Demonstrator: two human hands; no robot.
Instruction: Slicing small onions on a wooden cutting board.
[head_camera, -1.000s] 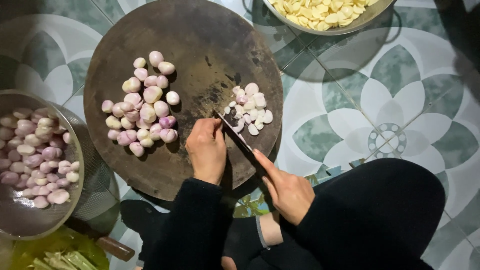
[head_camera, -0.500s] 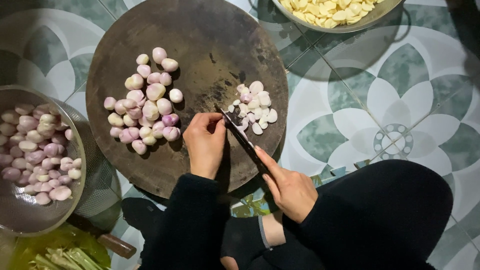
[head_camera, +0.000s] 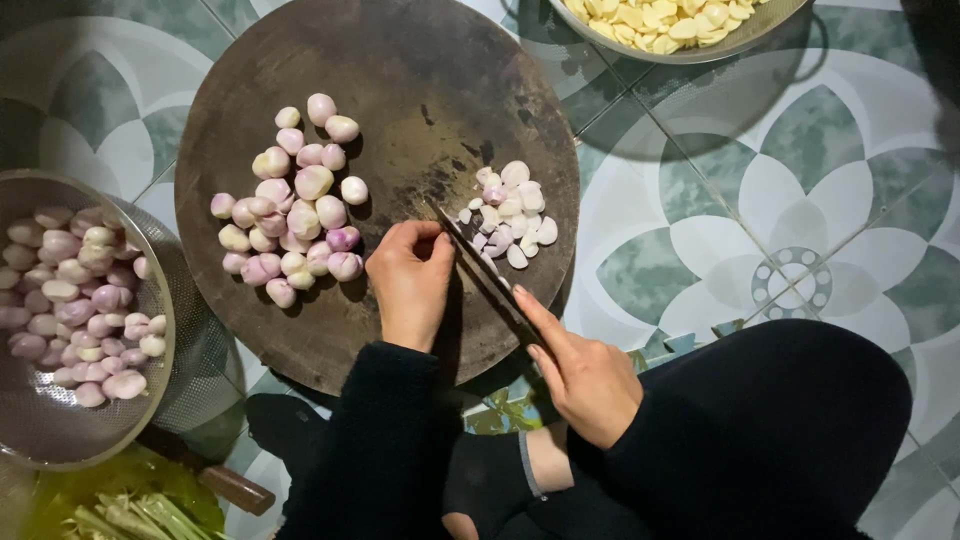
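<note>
a metal colander (head_camera: 185, 385) at the left holds a heap of peeled shallots, pale and pink. a metal bowl (head_camera: 700, 48) at the top edge holds pale yellow peeled cloves, only partly in view. at the bottom left a green tub (head_camera: 60, 495) carries cut green stalks, with a wooden handle (head_camera: 235, 487) lying just beside it. between them, on the tiled floor (head_camera: 800, 200), sits a round dark board (head_camera: 400, 80). a pile of whole shallots (head_camera: 295, 205) lies on its left half and a smaller pile of slices (head_camera: 510, 210) on its right. the left hand (head_camera: 410, 280) is curled, fingertips pressed down on something at the board's middle, hidden under the fingers. the right hand (head_camera: 585, 375) is closed round the knife (head_camera: 480, 265) handle, forefinger stretched along the spine, the blade just beside the left fingers and touching the slices. compared with a second ago, the hands and knife sit in almost the same place, and both piles look unchanged.
</note>
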